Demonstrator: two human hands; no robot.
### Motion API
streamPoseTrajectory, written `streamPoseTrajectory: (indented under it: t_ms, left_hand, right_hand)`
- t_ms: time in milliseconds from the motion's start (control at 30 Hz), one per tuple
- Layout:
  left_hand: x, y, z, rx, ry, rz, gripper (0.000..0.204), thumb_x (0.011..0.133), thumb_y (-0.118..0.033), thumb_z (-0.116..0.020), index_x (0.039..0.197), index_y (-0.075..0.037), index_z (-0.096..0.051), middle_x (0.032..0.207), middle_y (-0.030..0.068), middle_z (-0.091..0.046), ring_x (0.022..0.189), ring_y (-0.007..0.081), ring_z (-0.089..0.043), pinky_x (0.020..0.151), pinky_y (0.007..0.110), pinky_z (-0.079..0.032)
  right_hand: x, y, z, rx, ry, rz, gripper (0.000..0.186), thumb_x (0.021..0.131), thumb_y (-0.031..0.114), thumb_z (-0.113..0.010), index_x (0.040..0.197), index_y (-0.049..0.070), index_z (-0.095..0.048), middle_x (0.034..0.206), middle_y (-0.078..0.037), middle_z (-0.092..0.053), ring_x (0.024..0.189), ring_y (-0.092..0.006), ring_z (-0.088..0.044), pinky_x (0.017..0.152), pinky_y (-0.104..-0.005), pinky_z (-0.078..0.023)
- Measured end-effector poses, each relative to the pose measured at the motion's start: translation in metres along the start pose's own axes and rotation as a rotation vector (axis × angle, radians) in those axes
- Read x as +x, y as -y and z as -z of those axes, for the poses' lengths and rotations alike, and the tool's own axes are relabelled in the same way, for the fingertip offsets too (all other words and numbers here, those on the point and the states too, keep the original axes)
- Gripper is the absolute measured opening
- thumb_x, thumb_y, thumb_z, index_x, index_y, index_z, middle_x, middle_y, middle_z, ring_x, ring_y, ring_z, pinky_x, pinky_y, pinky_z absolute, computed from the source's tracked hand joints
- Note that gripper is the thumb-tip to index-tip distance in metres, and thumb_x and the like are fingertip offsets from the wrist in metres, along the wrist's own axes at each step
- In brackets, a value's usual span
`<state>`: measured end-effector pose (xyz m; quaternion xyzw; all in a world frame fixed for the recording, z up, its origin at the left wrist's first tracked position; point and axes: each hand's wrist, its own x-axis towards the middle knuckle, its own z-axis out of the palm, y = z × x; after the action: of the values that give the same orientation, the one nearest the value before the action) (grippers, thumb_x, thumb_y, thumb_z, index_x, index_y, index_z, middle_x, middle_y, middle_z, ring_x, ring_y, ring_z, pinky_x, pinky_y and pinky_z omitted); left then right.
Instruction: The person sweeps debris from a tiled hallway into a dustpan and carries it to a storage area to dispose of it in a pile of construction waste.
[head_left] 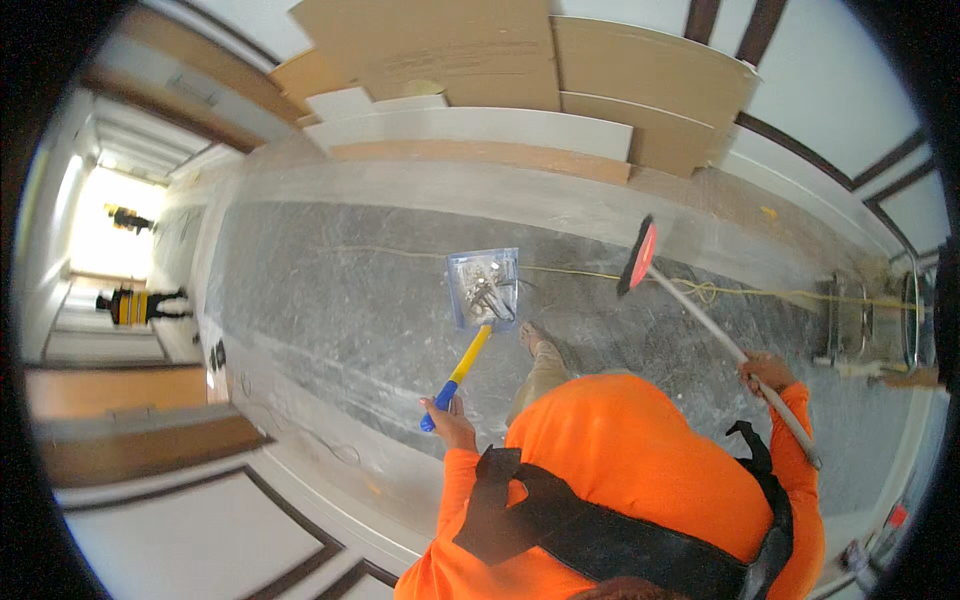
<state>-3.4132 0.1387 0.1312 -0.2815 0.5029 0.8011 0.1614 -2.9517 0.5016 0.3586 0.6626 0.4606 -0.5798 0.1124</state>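
Observation:
My left hand is closed around the blue end of a dustpan's yellow and blue handle. The dustpan is a clear bluish scoop, held out in front of me over the grey floor, with a heap of debris in it. In my right hand is the grey stick of a broom. The broom head, red with dark bristles, points away from me to the right of the dustpan. A gap of floor separates the two tools.
Large cardboard and white panels lean along the far wall. A yellow cord crosses the dusty floor. At right stands a metal-framed object. Two people in dark and yellow clothing, one a nearer person, are down the corridor at left.

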Motion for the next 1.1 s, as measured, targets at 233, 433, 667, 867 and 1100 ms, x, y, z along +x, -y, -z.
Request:
streamPoseTrajectory:
  t_ms: [233, 433, 667, 867, 1100]
  left_hand:
    - [0.081, -0.054, -0.093, 0.116, 0.091, 0.065, 0.062, 0.082, -0.052, -0.062, 0.114, -0.002, -0.042, 0.110, 0.0097, -0.044, 0.102, 0.0242, -0.048, 0.097, 0.045, -0.040]
    - [0.106, -0.085, -0.142, 0.159, 0.114, 0.046, 0.053, 0.084, -0.050, -0.060, 0.106, -0.004, -0.046, 0.101, 0.0077, -0.048, 0.097, 0.0211, -0.051, 0.090, 0.037, -0.047]
    - [0.097, -0.115, -0.171, 0.172, 0.140, 0.023, 0.059, 0.082, -0.054, -0.060, 0.107, -0.004, -0.045, 0.102, 0.0109, -0.048, 0.096, 0.0284, -0.052, 0.089, 0.038, -0.048]
    - [0.078, -0.124, -0.181, 0.227, 0.032, -0.032, 0.065, 0.083, -0.055, -0.057, 0.113, 0.002, -0.042, 0.110, 0.0174, -0.043, 0.105, 0.0319, -0.051, 0.099, 0.043, -0.044]
    - [0.079, -0.062, -0.263, 0.206, -0.001, 0.008, 0.063, 0.084, -0.056, -0.055, 0.108, 0.001, -0.043, 0.102, 0.0147, -0.045, 0.104, 0.0279, -0.051, 0.098, 0.041, -0.044]
  right_hand:
    - [0.039, 0.019, -0.015, 0.331, -0.190, -0.122, 0.012, 0.086, 0.017, -0.055, 0.091, 0.007, -0.054, 0.063, -0.003, -0.051, 0.042, -0.0128, -0.048, 0.037, -0.0315, -0.041]
    - [0.168, -0.002, 0.004, -0.420, -0.511, -0.127, 0.028, 0.083, 0.024, -0.054, 0.100, 0.003, -0.060, 0.087, -0.018, -0.064, 0.070, -0.0289, -0.064, 0.060, -0.0386, -0.052]
    - [0.320, 0.014, 0.060, -0.694, -0.620, -0.250, 0.035, 0.085, 0.024, -0.049, 0.109, 0.001, -0.062, 0.110, -0.020, -0.062, 0.101, -0.0311, -0.061, 0.083, -0.0392, -0.050]
    - [0.408, 0.044, 0.100, -0.813, -0.495, -0.275, 0.040, 0.084, 0.025, -0.050, 0.115, -0.001, -0.057, 0.114, -0.020, -0.059, 0.103, -0.0330, -0.059, 0.086, -0.0400, -0.049]
    - [0.429, 0.070, 0.096, -0.926, -0.197, -0.323, 0.048, 0.083, 0.025, -0.052, 0.122, -0.002, -0.052, 0.119, -0.021, -0.057, 0.106, -0.0351, -0.058, 0.089, -0.0410, -0.047]
